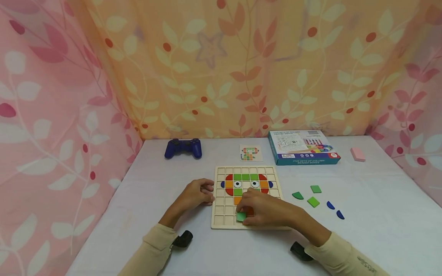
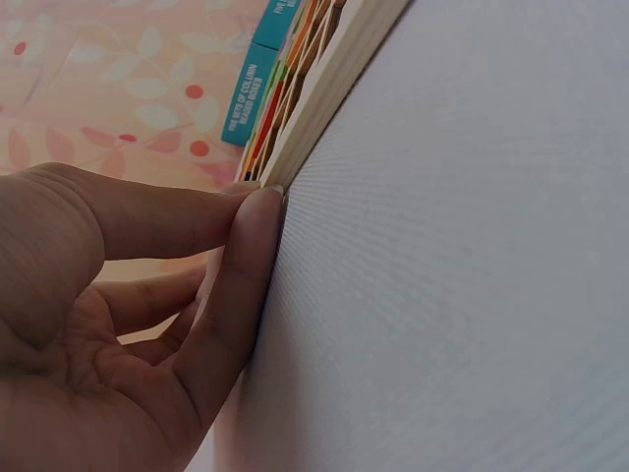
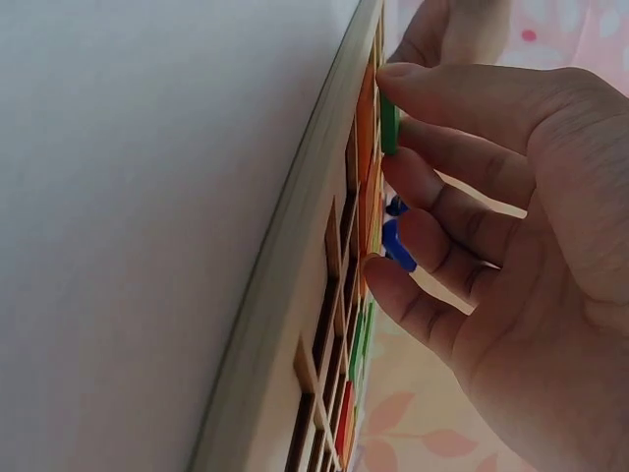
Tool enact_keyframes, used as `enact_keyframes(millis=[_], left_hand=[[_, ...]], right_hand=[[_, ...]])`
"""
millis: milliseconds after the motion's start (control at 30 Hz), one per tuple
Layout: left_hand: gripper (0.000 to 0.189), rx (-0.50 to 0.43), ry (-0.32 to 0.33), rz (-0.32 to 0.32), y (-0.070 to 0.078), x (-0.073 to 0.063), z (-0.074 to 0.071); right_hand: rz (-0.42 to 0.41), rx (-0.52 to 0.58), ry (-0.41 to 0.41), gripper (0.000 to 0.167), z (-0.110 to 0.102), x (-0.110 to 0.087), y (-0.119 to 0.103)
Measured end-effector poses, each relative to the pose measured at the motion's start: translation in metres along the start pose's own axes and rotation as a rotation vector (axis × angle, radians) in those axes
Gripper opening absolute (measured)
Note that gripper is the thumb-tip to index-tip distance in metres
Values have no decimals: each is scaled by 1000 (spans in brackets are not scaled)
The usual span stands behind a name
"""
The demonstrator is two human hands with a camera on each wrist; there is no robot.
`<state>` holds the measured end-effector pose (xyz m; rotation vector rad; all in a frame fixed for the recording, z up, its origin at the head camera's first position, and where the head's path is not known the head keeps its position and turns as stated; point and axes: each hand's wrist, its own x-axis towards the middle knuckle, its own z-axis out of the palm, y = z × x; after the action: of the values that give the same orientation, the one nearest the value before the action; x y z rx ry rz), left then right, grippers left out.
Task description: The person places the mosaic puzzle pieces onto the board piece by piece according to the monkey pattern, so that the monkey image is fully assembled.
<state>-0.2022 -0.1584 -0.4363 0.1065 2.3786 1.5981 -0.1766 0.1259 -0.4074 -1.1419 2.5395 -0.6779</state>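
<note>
A pale wooden grid board (image 1: 219, 221) lies flat on the table, with red, orange, green and blue pieces and two eye pieces set in its cells. At its left edge is my left hand (image 1: 195, 196); in the left wrist view its thumb and a finger pinch the rim. My right hand (image 1: 264, 209) is over the lower middle of the board and pinches a green square tile (image 1: 241, 217) between thumb and finger. The right wrist view shows this green tile (image 3: 390, 126) on edge against the grid. The right hand hides part of the lower cells.
Right of the board lie loose pieces: a green square tile (image 1: 313, 202), another green square (image 1: 315, 189), a green quarter-round (image 1: 297, 196) and blue half-rounds (image 1: 330, 205). Behind are a pattern card (image 1: 251, 152), a game box (image 1: 304, 147), a blue game controller (image 1: 183, 148) and a pink block (image 1: 357, 154).
</note>
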Motion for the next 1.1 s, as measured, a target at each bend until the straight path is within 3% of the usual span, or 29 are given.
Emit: enact_keyframes(millis=[667,1100], left_hand=[[54,11,-12,18,2,0,0],[54,1,8,-10,2,0,0]], right_hand=[[17,-6,-48,28,2,-1,3],[106,48,29,26,-23,-34,34]])
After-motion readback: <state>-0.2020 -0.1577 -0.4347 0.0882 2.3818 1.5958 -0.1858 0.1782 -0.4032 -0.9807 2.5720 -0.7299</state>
